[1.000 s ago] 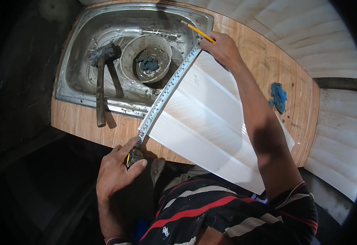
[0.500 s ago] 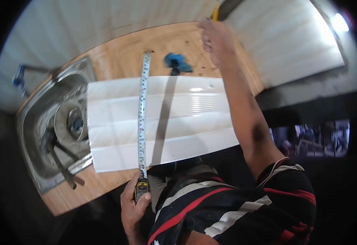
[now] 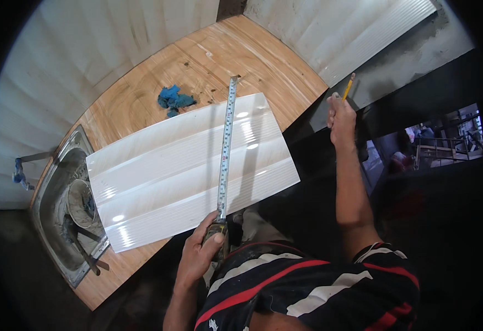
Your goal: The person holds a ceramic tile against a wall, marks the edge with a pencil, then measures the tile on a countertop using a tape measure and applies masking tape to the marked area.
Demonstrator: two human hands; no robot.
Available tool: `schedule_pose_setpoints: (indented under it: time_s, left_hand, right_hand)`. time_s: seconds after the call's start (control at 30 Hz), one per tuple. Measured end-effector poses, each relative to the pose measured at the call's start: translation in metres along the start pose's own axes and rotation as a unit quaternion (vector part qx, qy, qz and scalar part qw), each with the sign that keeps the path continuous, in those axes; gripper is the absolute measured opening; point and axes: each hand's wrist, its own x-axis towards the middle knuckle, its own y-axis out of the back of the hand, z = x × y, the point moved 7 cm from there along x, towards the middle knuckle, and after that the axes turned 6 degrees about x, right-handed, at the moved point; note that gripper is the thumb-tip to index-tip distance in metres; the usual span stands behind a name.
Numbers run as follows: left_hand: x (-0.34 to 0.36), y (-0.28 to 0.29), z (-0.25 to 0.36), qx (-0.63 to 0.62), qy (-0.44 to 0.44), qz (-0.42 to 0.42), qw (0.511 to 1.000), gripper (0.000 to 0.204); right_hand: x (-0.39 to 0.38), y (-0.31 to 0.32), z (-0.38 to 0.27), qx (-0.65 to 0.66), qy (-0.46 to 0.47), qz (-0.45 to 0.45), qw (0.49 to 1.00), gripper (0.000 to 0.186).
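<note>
My left hand (image 3: 197, 254) is wrapped round the dark case of a tape measure (image 3: 217, 238) at the near edge of a white tile (image 3: 158, 182). Its blade (image 3: 226, 143) is drawn out across the tile, and the hooked end reaches past the far edge over the countertop. Glossy and ribbed in bands, the tile lies on the wood-patterned countertop (image 3: 136, 105), its left edge overlapping the sink. Off to the right, beyond the countertop, my right hand (image 3: 342, 122) is closed on a yellow pencil (image 3: 349, 86) pointing upward.
A crumpled blue cloth (image 3: 174, 99) lies behind the tile. In the steel sink (image 3: 48, 231) stand a dirty bucket (image 3: 80, 201) and a hammer-like tool (image 3: 81, 243). A blue-handled tap (image 3: 19, 174) juts from the tiled wall (image 3: 125, 38). Another tiled wall (image 3: 329, 38) rises at the far right.
My right hand has come from the far wall back and rightward with the pencil. The view has turned, so the countertop and tile appear tilted. My left hand still holds the extended tape measure.
</note>
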Motion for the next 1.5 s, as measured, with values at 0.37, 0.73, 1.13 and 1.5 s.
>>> schedule_pose_setpoints:
  time_s: [0.37, 0.73, 1.13, 1.5]
  left_hand:
    - [0.071, -0.143, 0.015, -0.124, 0.017, -0.018, 0.992, 0.064]
    - [0.084, -0.219, -0.002, -0.033, 0.025, 0.005, 0.999, 0.066]
    - [0.103, -0.251, -0.017, 0.024, 0.002, 0.041, 0.999, 0.073]
    - [0.104, -0.255, -0.001, -0.002, 0.019, 0.0, 1.0, 0.069]
  right_hand:
    - [0.022, 0.017, 0.041, -0.07, -0.067, -0.098, 0.99, 0.032]
    - [0.02, -0.018, 0.024, -0.071, -0.041, -0.185, 0.979, 0.032]
    - [-0.001, -0.012, 0.052, -0.075, -0.061, -0.232, 0.968, 0.036]
    - [0.006, 0.001, 0.057, -0.134, -0.051, -0.225, 0.964, 0.048]
